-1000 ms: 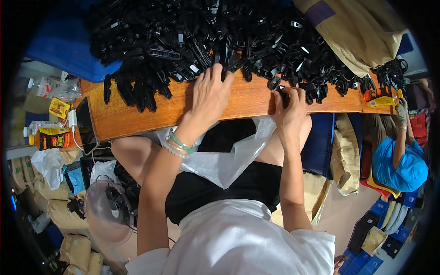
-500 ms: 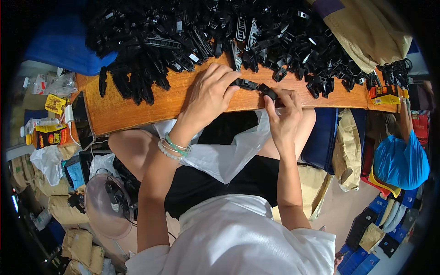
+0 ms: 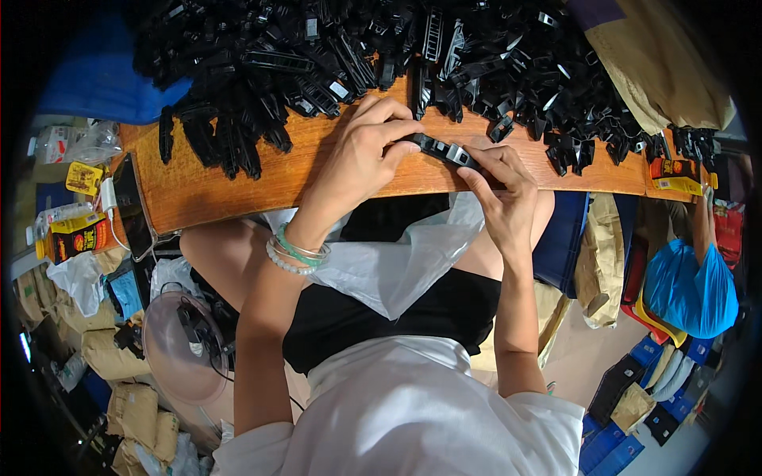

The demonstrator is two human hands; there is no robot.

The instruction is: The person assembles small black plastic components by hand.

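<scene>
Just above the front edge of the wooden table [image 3: 194, 190], I hold a narrow black plastic part [image 3: 441, 150] between my two hands. My left hand [image 3: 367, 151] pinches its left end with thumb and fingers. At the other end, the thumb and fingers of my right hand [image 3: 506, 186] grip a blockier section with a small square opening. The two sections now look like one continuous strip, though I cannot tell how firmly they are joined. Beyond my hands, a heap of similar black plastic parts [image 3: 278, 79] covers the far side of the table.
A brown sack [image 3: 655, 67] lies at the far right, and a blue plastic sheet or bin [image 3: 95, 75] at the far left. White plastic sheeting [image 3: 389, 278] drapes over my lap. On the left stand a phone-like dark slab [image 3: 133, 208] and a translucent round tub [image 3: 182, 349].
The blocky piece in my right hand has turned and come in line with the strip in my left hand. The whole view has shifted slightly.
</scene>
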